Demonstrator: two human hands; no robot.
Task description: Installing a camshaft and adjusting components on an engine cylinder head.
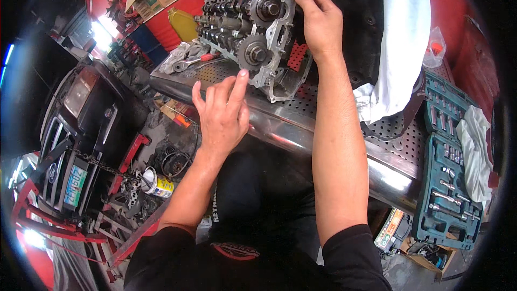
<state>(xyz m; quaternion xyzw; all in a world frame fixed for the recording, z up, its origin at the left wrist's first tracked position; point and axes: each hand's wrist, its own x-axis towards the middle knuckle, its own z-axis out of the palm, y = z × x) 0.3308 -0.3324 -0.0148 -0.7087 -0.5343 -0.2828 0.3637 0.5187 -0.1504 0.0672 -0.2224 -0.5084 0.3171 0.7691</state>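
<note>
On cylinder head (253, 27): both hands.

Left hand (222, 112) fingers spread, right hand (319, 20) curled, forearms extended

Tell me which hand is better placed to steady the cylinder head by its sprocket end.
Right. The right hand already grips the top edge of the cylinder head beside the sprockets. The left hand only touches its lower edge with a fingertip.
</note>
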